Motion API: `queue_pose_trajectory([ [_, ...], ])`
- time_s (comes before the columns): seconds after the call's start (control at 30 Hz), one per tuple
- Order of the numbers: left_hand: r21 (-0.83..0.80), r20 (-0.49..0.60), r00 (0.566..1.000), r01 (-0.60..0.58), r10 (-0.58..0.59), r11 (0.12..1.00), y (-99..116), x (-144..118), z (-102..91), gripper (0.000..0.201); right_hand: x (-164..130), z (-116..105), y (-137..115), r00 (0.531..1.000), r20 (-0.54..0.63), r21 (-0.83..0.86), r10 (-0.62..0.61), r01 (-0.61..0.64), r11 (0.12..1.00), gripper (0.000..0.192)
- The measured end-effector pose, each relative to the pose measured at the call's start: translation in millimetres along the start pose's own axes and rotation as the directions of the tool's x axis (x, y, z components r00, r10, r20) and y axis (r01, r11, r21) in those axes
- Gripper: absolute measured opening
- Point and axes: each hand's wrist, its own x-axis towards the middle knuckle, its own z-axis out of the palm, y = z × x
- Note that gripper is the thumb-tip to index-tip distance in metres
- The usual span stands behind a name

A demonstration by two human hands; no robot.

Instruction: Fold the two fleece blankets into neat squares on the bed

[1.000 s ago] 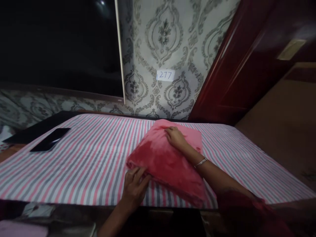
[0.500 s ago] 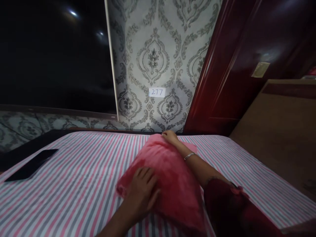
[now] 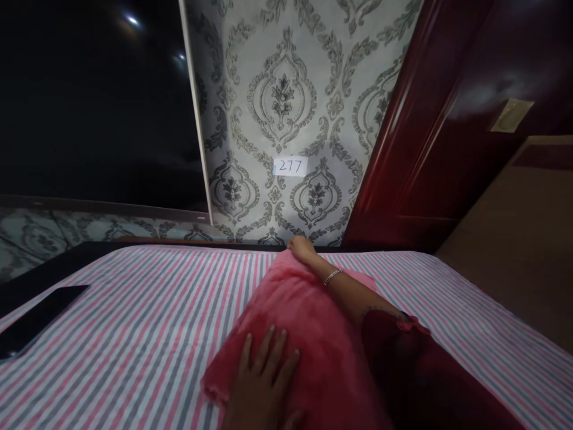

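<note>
A pink plush cloth [image 3: 308,334] lies at a slant across the striped sheet [image 3: 147,334], one corner toward the wall. My left hand [image 3: 264,379] rests on its near part, palm down with the fingers spread. At the far corner, my right hand [image 3: 302,248] has its fingers closed on the cloth's edge. A bracelet circles my right wrist, and the right forearm passes over the cloth's right side. The cloth's nearest end runs out of view at the bottom.
A black phone-like slab [image 3: 38,319] lies on the sheet at left. Behind stand a dark screen [image 3: 98,107] and a patterned wall with a "277" label [image 3: 290,166]. A dark red door [image 3: 452,131] and a brown panel [image 3: 514,239] are at right.
My left hand has flattened, its fingers spreading on the cloth. My right hand still grips the far corner. The cloth looks smoother and broader, and the view has shifted slightly.
</note>
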Motion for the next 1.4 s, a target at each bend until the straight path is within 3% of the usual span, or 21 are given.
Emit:
queue_pose_trajectory([
  [0.13, 0.000, -0.107, 0.994, -0.024, 0.024, 1.000, 2.5, -5.2, 18.7, 0.053, 14.5, 6.2, 12.3, 0.999, 0.025, 0.019, -0.035, 0.034, 0.999, 0.027],
  [0.23, -0.030, -0.179, 0.983, 0.045, -0.050, 0.999, 7.9, -10.9, 34.6, 0.037, 25.1, 13.0, 14.4, 0.994, 0.090, 0.039, -0.061, 0.058, 0.998, 0.036],
  [0.3, -0.051, -0.206, 0.974, 0.083, -0.092, 0.995, 11.5, -13.9, 41.5, 0.035, 31.0, 17.7, 12.9, 0.988, 0.134, 0.047, -0.076, 0.070, 0.996, 0.041],
  [0.37, -0.058, -0.199, 0.975, 0.090, -0.100, 0.994, 13.8, -16.1, 43.8, 0.035, 35.1, 22.2, 12.0, 0.982, 0.159, 0.056, -0.103, 0.095, 0.994, 0.034],
  [0.47, -0.075, -0.171, 0.979, 0.096, -0.108, 0.993, 14.8, -18.9, 42.0, 0.034, 37.6, 28.9, 15.3, 0.984, 0.125, 0.060, -0.128, 0.121, 0.991, 0.025],
  [0.67, -0.055, -0.132, 0.988, 0.068, -0.074, 0.996, 13.8, -23.0, 40.0, 0.032, 37.3, 34.7, 24.2, 0.982, 0.108, 0.068, -0.152, 0.145, 0.987, 0.024],
  [0.9, -0.057, -0.102, 0.994, 0.033, -0.038, 0.998, 3.6, -20.7, 35.6, 0.037, 21.8, -1.6, 50.6, 0.978, 0.159, 0.083, -0.133, 0.121, 0.989, 0.044],
  [1.07, 0.028, -0.088, 0.989, -0.115, 0.117, 0.993, -9.3, -10.5, 23.1, 0.041, -1.4, -4.5, 73.1, 0.973, 0.166, 0.100, -0.163, 0.148, 0.984, 0.028],
  [1.23, 0.011, -0.082, 0.993, -0.086, 0.087, 0.996, -7.9, -5.7, 11.4, 0.047, -8.0, 7.7, 76.9, 0.980, 0.116, 0.138, -0.159, 0.143, 0.980, 0.028],
  [1.4, -0.069, 0.055, 0.998, 0.018, -0.014, 0.997, -3.2, -7.3, -1.2, 0.056, -23.5, -13.9, 96.4, 0.981, 0.127, 0.206, -0.149, 0.121, 0.971, 0.039],
])
